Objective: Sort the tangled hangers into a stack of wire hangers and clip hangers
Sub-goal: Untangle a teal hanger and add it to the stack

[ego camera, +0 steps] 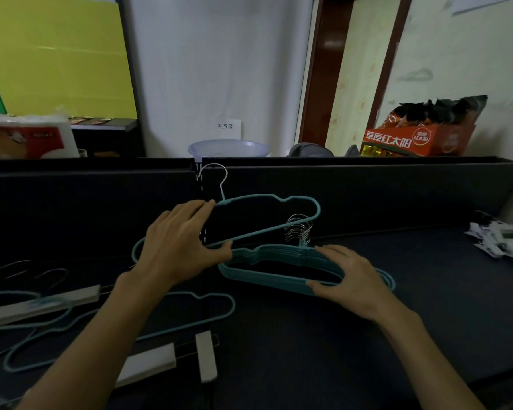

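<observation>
On the dark tabletop [367, 335]: your sorting is partly done, by the look of it.
Wire stack: the stack of teal wire hangers [279, 263] lies flat near the table's middle, its metal hooks bunched toward the back panel.
Hanger in hand: one teal wire hanger [282, 202] is held up off the table, tilted, just behind and left of the stack, its hook pointing up.
Left hand [181, 247]: your fingers curl over the upper bar near the neck, thumb under the lower bar, so it is clamped on that hanger.
Right hand [347, 276]: your fingers are spread nearly straight, resting on the stack's right end and steadying it, not gripping.
Handling: expect the hanger to be light, springy and grippy; the hook snags easily, so hold near the neck.
Still unsorted: loose teal hangers [190, 318] and grey-barred clip hangers [148, 365] lie at front left.
</observation>
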`<action>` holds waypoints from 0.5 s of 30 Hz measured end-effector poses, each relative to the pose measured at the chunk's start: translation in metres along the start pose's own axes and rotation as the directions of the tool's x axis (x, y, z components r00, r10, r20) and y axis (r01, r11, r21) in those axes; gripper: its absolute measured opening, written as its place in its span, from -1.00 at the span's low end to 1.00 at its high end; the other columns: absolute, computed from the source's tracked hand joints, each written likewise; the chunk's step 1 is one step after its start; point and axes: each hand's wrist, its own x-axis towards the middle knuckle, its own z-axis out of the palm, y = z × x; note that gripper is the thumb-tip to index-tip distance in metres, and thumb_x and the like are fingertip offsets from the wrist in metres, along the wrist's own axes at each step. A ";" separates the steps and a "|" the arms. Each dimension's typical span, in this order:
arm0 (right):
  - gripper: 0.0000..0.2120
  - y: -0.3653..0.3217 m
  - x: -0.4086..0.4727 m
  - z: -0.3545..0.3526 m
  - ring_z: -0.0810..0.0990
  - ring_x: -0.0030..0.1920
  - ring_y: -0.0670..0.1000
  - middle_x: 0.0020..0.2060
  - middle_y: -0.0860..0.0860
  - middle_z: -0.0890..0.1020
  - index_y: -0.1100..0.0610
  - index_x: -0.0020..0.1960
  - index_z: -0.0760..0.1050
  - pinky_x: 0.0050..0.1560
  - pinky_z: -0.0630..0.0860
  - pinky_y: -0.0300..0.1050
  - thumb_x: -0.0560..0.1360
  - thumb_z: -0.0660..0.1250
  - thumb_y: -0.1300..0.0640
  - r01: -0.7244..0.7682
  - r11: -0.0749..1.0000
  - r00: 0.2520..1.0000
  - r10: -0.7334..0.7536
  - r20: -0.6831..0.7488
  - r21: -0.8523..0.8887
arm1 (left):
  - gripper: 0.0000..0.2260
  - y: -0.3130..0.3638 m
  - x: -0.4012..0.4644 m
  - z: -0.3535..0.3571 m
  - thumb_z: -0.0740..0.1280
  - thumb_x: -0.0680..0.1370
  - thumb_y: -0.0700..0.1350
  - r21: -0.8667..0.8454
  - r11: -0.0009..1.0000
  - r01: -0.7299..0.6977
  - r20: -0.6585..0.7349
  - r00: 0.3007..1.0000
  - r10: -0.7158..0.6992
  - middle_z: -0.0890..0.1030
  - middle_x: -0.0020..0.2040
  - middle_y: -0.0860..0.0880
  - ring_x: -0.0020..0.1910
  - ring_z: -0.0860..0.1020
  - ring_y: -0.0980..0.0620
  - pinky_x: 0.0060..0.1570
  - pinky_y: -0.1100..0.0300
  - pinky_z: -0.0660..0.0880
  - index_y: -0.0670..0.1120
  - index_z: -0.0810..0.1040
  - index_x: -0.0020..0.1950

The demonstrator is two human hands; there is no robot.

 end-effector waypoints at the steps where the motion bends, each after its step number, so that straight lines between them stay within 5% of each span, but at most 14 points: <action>1: -0.25 0.000 0.000 0.000 0.33 0.32 -0.10 0.34 -0.13 0.37 -0.11 0.40 0.31 0.32 0.30 -0.11 0.28 0.36 -0.33 0.004 1.000 1.000 -0.004 0.000 -0.010 | -0.28 0.002 0.000 0.001 0.18 0.34 0.31 -0.002 1.000 0.001 0.005 1.000 -0.001 0.57 0.18 -0.11 0.11 0.55 -0.13 0.00 -0.01 0.51 -0.17 0.49 0.30; 6: -0.24 -0.002 -0.009 -0.005 0.16 0.45 -0.09 0.45 -0.13 0.23 -0.12 0.44 0.23 0.38 0.11 -0.14 0.32 0.35 -0.34 -0.013 0.998 1.000 0.013 -0.007 -0.056 | -0.26 0.012 0.004 0.009 0.17 0.33 0.32 -0.010 0.999 -0.047 0.045 0.998 0.047 0.56 0.21 -0.11 0.14 0.54 -0.12 0.02 0.00 0.50 -0.16 0.47 0.32; 10: -0.25 0.009 -0.026 -0.027 0.24 0.41 -0.09 0.42 -0.12 0.30 -0.09 0.42 0.29 0.40 0.25 -0.04 0.32 0.28 -0.39 -0.069 0.995 0.995 0.064 -0.075 -0.071 | -0.24 0.025 0.006 0.020 0.16 0.32 0.33 -0.036 0.990 -0.140 0.068 0.988 0.142 0.54 0.24 -0.10 0.17 0.54 -0.11 0.04 0.01 0.50 -0.14 0.44 0.36; 15: -0.39 0.034 -0.060 -0.058 0.34 0.34 -0.07 0.35 -0.07 0.41 0.00 0.41 0.33 0.30 0.32 -0.13 0.43 0.33 -0.19 -0.184 0.981 0.972 0.172 -0.163 -0.063 | -0.11 0.056 0.014 0.039 0.03 0.26 0.43 -0.099 0.972 -0.215 0.168 0.959 0.229 0.38 0.40 0.00 0.34 0.38 0.00 0.19 0.08 0.40 -0.04 0.27 0.47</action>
